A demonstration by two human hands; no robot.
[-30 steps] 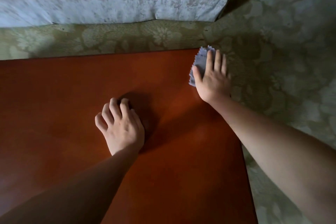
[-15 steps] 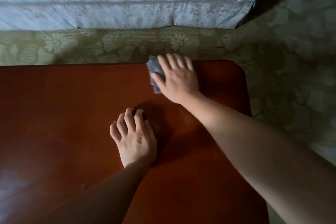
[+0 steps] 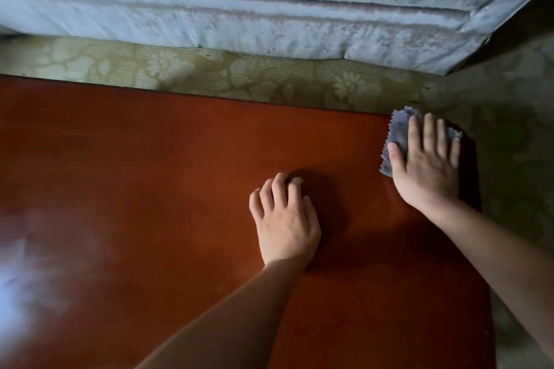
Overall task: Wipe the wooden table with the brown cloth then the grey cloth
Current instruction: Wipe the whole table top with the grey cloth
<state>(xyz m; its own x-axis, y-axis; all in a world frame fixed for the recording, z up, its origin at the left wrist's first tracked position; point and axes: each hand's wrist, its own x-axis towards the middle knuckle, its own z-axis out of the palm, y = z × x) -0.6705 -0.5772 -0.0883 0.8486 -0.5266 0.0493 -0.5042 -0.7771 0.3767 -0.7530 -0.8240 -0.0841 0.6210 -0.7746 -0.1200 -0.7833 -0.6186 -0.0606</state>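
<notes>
The reddish-brown wooden table (image 3: 150, 189) fills the lower left and middle of the head view. A small grey cloth (image 3: 398, 132) with a zigzag edge lies at the table's far right corner. My right hand (image 3: 425, 165) presses flat on it, fingers spread forward, and covers most of the cloth. My left hand (image 3: 284, 222) rests on the tabletop near the middle, fingers curled under, holding nothing. No brown cloth is in view.
A pale velvet sofa (image 3: 269, 18) runs along the far side, close to the table. Patterned beige carpet (image 3: 239, 78) shows between sofa and table and down the right side. A bright glare sits on the table at the lower left.
My right hand has slid the grey cloth from the middle of the far edge back to the far right corner. My left hand has stayed planted on the table.
</notes>
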